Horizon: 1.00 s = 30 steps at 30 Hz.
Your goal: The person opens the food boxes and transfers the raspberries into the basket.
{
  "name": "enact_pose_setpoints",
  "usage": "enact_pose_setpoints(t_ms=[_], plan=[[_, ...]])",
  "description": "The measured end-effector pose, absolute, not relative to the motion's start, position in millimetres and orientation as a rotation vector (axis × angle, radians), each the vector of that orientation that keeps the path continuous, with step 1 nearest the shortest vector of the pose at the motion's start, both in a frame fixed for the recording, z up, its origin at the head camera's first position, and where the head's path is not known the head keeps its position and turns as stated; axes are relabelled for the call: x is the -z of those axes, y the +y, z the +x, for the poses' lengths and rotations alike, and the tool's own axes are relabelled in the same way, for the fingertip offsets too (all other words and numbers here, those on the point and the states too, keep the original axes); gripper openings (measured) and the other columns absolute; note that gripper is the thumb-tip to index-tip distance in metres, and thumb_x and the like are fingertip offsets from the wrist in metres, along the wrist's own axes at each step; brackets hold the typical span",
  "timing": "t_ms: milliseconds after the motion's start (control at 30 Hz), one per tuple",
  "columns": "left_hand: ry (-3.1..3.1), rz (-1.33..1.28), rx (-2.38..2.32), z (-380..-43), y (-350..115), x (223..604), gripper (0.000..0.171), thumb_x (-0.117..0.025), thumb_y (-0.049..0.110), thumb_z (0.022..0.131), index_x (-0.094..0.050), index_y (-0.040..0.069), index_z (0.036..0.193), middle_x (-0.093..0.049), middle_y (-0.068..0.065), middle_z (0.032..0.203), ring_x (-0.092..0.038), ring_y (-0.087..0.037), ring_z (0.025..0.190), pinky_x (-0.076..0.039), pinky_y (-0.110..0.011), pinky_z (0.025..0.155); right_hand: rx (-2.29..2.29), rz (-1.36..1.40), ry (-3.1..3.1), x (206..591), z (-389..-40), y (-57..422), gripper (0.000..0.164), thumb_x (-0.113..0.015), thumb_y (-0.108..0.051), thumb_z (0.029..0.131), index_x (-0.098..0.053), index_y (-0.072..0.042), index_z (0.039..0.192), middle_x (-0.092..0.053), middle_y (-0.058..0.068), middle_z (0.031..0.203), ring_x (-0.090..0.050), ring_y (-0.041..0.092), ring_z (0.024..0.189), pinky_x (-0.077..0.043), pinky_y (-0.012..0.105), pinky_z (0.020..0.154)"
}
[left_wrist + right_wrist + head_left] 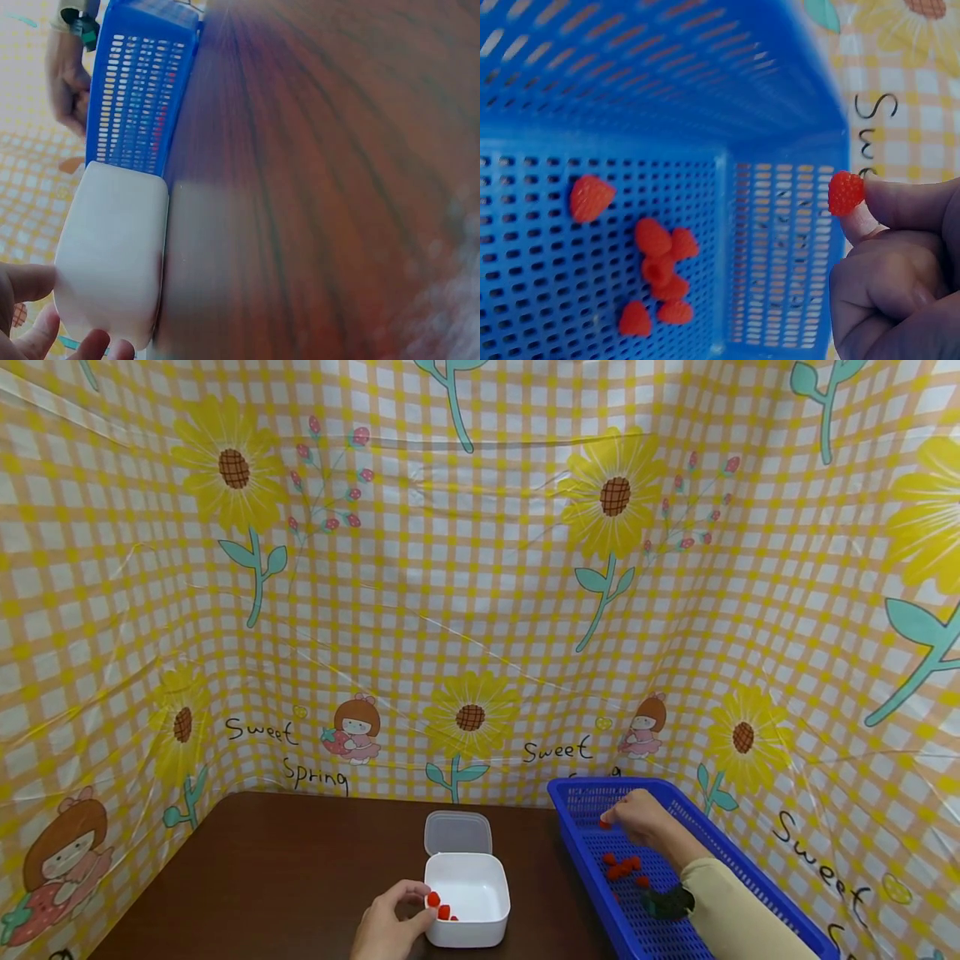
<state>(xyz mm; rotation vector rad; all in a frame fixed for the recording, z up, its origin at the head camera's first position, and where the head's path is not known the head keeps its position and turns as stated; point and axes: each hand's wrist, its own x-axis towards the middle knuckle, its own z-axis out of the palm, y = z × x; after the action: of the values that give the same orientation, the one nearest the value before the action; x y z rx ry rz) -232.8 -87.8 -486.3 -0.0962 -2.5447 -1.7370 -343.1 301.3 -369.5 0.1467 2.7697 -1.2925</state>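
In the head view, a white square container (467,933) stands on the table, several red raspberries (444,912) along its left side. My left hand (392,920) grips that side, thumb toward the front. The left wrist view shows fingertips curled against the white container (116,247). At the far end of a blue basket (590,881), my right hand (647,818) pinches one raspberry (846,193) between thumb and index finger; the right wrist view shows it above the rim. Several more raspberries (658,268) lie on the basket's floor.
Behind the white container lies a translucent lid (458,833). Dark brown tabletop (285,877) extends to the left. A checked cloth (480,635) with sunflowers hangs around the back and sides. A dark green object (666,903) sits at the right sleeve's cuff.
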Motion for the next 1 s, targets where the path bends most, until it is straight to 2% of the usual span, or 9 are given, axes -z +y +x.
enact_pose_setpoints(t_ms=[367,467,500,600,733,833,967,1000], plan=[[-2.556,-0.096,1.693,-233.0,-87.6,485.2,0.025,-0.079,0.023,0.084,-0.07,0.014,0.106,-0.071,-0.001,0.099,-0.058,-0.018,0.088,-0.042,-0.035,0.071,1.203,0.119,2.773,389.2,-336.5,323.4,0.05,-0.065,-0.003,0.091,-0.031,-0.019,0.058,-0.023,-0.01,0.05,-0.021,0.006,0.044,-0.025,0.023,0.043],[-2.566,-0.084,1.714,-232.7,-87.6,484.1,0.026,-0.078,0.023,0.085,-0.07,0.013,0.107,-0.071,-0.003,0.1,-0.058,-0.018,0.087,-0.044,-0.035,0.071,1.123,0.109,2.785,394.4,-335.3,328.1,0.039,-0.064,-0.003,0.091,-0.051,-0.011,0.056,-0.024,-0.01,0.048,-0.022,0.005,0.043,-0.025,0.022,0.043],[-2.57,-0.081,1.724,-232.5,-87.7,483.6,0.026,-0.078,0.023,0.085,-0.07,0.013,0.108,-0.071,-0.003,0.101,-0.058,-0.018,0.086,-0.045,-0.035,0.071,1.1,0.122,2.783,396.0,-335.0,329.4,0.033,-0.064,-0.003,0.091,-0.059,-0.008,0.059,-0.026,-0.009,0.048,-0.023,0.005,0.042,-0.025,0.022,0.042],[-2.577,-0.082,1.749,-232.3,-88.7,483.2,0.027,-0.077,0.024,0.087,-0.07,0.011,0.109,-0.071,-0.005,0.103,-0.058,-0.019,0.083,-0.047,-0.036,0.07,1.028,0.136,2.757,399.8,-335.6,332.7,0.016,-0.064,-0.004,0.091,-0.07,-0.001,0.076,-0.027,-0.008,0.05,-0.023,0.005,0.043,-0.025,0.021,0.042],[-2.569,-0.086,1.758,-232.5,-89.0,483.7,0.027,-0.077,0.024,0.087,-0.07,0.011,0.11,-0.071,-0.006,0.103,-0.058,-0.018,0.082,-0.046,-0.036,0.07,1.009,0.163,2.697,402.0,-335.9,335.3,0.009,-0.062,-0.004,0.092,-0.065,0.003,0.087,-0.027,-0.007,0.053,-0.021,0.006,0.045,-0.024,0.022,0.042],[-2.554,-0.083,1.752,-232.6,-88.4,484.7,0.026,-0.078,0.022,0.085,-0.07,0.013,0.108,-0.071,-0.004,0.102,-0.058,-0.017,0.081,-0.044,-0.035,0.07,1.021,0.168,2.679,401.8,-335.8,336.3,0.01,-0.061,-0.004,0.092,-0.065,0.005,0.093,-0.028,-0.007,0.054,-0.021,0.006,0.045,-0.024,0.022,0.043],[-2.552,-0.086,1.736,-232.9,-87.8,485.8,0.026,-0.078,0.022,0.084,-0.07,0.013,0.107,-0.071,-0.003,0.101,-0.057,-0.016,0.079,-0.042,-0.034,0.07,1.031,0.169,2.684,400.8,-334.7,336.6,0.01,-0.062,-0.004,0.092,-0.067,0.004,0.091,-0.029,-0.008,0.054,-0.022,0.005,0.045,-0.024,0.021,0.043],[-2.556,-0.086,1.735,-233.3,-87.8,486.0,0.027,-0.078,0.023,0.084,-0.07,0.013,0.108,-0.071,-0.003,0.101,-0.057,-0.016,0.079,-0.042,-0.034,0.07,1.041,0.167,2.687,400.5,-334.6,336.3,0.011,-0.063,-0.005,0.092,-0.066,0.002,0.084,-0.028,-0.008,0.053,-0.022,0.005,0.045,-0.024,0.021,0.042]])
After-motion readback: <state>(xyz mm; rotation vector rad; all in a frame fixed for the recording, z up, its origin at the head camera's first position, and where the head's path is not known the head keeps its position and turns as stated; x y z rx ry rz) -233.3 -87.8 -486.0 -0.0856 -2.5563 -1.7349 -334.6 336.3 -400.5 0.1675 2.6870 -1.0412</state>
